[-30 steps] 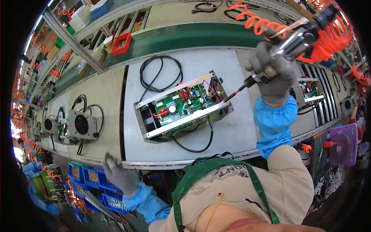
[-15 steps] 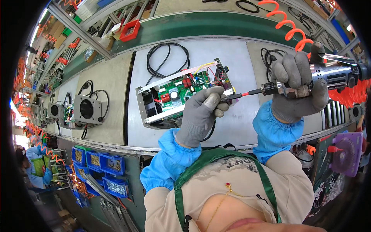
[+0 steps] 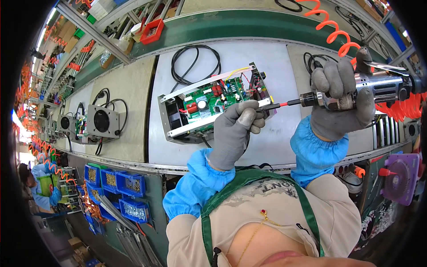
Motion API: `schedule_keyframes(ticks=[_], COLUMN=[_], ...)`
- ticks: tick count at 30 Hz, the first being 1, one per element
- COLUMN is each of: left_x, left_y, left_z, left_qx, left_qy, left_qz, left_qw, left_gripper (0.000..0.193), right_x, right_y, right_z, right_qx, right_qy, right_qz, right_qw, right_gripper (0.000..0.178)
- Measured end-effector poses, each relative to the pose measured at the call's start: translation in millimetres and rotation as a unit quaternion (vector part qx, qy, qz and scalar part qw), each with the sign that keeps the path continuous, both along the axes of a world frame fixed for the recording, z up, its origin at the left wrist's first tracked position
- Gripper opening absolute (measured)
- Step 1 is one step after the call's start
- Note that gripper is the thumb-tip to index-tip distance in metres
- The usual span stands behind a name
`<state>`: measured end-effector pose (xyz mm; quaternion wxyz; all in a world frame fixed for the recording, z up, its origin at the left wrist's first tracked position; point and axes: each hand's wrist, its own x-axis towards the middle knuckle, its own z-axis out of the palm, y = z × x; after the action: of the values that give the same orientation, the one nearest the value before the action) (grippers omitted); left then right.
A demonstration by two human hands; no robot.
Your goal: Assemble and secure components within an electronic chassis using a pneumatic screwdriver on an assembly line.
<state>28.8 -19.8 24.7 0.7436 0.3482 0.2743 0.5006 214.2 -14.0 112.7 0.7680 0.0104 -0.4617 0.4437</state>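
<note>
My right hand [image 3: 341, 107], in a grey glove, is wrapped round a silver air screwdriver [image 3: 381, 85] held level, its bit [image 3: 291, 103] toward the left. At the other end, my gloved left hand [image 3: 233, 133] pinches the bit's dark tip; whether a screw is also between the fingers I cannot make out. Just behind the left hand lies an open metal-framed unit [image 3: 189, 128] with a green circuit board [image 3: 210, 103], red and yellow wires and a black fan at its left end. The bit tip is beside the unit's right end.
A black cable [image 3: 174, 66] lies coiled behind the unit. An orange coiled hose [image 3: 338, 38] hangs above the screwdriver. Further left stand similar fan units [image 3: 101, 121]. Blue bins [image 3: 133, 210] of small hardware hang below the bench's front edge. A red bin [image 3: 152, 32] stands at the back.
The unit and bench appear shifted slightly to the right in view. Both hands and the screwdriver keep nearly the same pose, the left hand still at the bit tip.
</note>
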Motion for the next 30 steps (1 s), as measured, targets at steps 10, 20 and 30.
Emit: schedule_keyframes(ticks=[10,20,30], left_x=[13,33,38], left_y=[-9,-10,-17], left_z=[0,-22,-22], left_qx=[-0.040,-0.119,-0.100], left_qy=[0.011,-0.126,-0.097], left_qz=[0.011,0.007,0.019], left_qw=[0.999,0.985,0.990], left_gripper=[0.045,0.040,0.037], right_x=[0,16,20], right_y=[-7,-8,-11], right_z=[-5,-14,-15], right_qx=[-0.001,-0.010,-0.031], right_qy=[-0.015,-0.032,-0.053], right_qz=[-0.032,-0.027,-0.025], right_qw=[0.999,0.999,0.998], right_gripper=[0.063,0.063,0.063])
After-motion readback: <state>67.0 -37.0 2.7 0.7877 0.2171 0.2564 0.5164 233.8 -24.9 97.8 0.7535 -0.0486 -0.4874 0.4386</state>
